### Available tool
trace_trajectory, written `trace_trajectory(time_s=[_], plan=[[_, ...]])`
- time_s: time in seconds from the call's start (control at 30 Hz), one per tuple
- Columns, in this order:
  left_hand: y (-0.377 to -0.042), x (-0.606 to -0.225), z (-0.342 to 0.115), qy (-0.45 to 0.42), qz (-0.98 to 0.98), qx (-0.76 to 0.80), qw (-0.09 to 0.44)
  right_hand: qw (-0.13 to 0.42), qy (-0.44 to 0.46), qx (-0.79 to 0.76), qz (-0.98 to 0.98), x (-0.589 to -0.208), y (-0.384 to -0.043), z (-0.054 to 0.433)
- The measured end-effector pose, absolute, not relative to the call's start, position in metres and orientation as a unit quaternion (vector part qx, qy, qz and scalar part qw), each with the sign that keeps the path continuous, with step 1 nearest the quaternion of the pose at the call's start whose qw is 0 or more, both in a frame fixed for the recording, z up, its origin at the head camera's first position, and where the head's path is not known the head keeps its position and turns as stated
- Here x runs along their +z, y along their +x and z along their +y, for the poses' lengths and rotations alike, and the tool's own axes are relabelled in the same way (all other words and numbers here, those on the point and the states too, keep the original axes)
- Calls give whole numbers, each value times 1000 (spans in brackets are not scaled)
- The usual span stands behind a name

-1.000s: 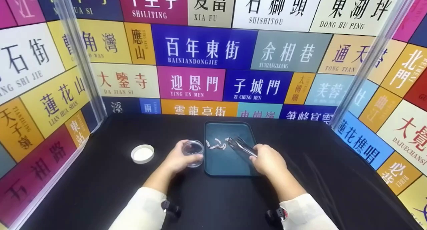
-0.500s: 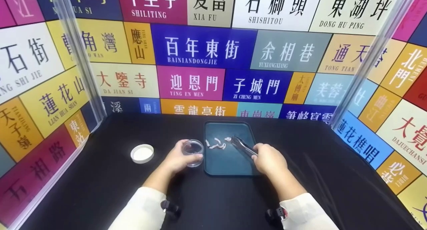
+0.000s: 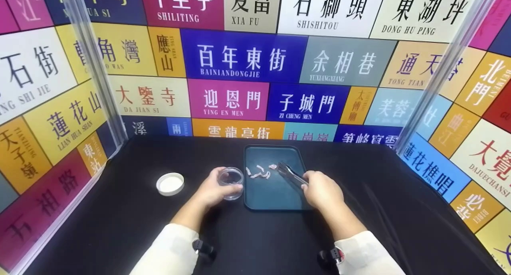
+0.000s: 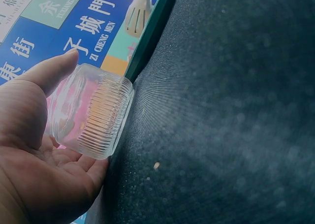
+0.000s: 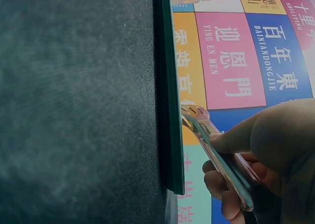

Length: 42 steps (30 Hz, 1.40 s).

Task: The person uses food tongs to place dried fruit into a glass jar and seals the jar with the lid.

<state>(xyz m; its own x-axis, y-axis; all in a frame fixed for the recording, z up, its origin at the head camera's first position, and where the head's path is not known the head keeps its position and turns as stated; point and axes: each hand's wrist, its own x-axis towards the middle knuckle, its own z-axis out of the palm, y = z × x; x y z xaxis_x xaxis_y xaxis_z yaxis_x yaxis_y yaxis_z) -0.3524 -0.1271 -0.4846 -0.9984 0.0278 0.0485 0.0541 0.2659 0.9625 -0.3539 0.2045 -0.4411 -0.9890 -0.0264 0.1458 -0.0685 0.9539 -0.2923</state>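
My left hand (image 3: 210, 190) grips a small clear jar (image 3: 230, 178) beside the tray's left edge. Ribbed walls show on the jar (image 4: 101, 115) in the left wrist view, with the thumb along one side and fingers beneath. On the dark teal tray (image 3: 273, 199) lie several pale, twisted strips (image 3: 261, 173); what they are I cannot tell. In my right hand (image 3: 324, 191) is a pair of metal tongs (image 3: 294, 176), tips close to a pale piece (image 3: 272, 167). Whether they touch it is unclear. Thumb and fingers close round the tongs (image 5: 224, 160) in the right wrist view.
A round white lid (image 3: 170, 184) rests on the black-covered table (image 3: 247, 243), left of my left hand. Upright panels of coloured signs (image 3: 243, 55) enclose the table at the back and both sides.
The tongs' tips have shifted slightly right, and the pale piece near them shows more fully. The jar, the tray and my left hand stay where they were.
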Motion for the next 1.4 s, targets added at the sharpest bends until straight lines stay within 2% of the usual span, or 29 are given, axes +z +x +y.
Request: trace_trajectory(time_s=[0.93, 1.4], plan=[[-353, -485, -127, -25, -803, -595, 18, 124, 43, 161, -978, -426, -340, 189], [-354, -486, -127, -27, -804, -593, 27, 132, 56, 163, -976, -421, -332, 178]])
